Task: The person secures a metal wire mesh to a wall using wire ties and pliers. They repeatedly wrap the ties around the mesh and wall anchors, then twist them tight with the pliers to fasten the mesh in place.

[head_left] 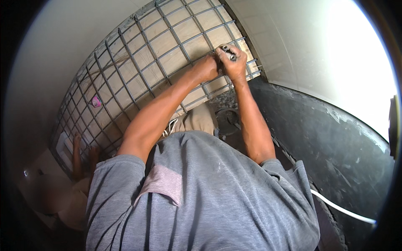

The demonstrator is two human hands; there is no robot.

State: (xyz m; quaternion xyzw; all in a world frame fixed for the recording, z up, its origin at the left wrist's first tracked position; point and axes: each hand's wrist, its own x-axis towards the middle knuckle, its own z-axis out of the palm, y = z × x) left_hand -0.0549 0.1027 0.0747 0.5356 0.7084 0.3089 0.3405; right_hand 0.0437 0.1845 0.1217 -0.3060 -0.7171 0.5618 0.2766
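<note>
My right hand (236, 65) is closed round a pair of dark-handled pliers (229, 53), whose two handle ends stick up out of the fist. The jaws are hidden beneath. Right beside it, almost touching, my left hand (210, 67) is curled low at the bars; what its fingers hold, if anything, is out of sight. Both hands work over the right part of a steel rebar grid (171, 28), close to its end. Under the grid lies a pale plywood sheet (190, 37).
A pink round item, perhaps a tape measure (96, 101), sits on the grid at left. Beyond it another person's arm (77, 157) reaches in. A dark low wall (322, 121) bounds the right side, with a white hose or cable (341, 208). Rubble (226, 100) lies below the grid.
</note>
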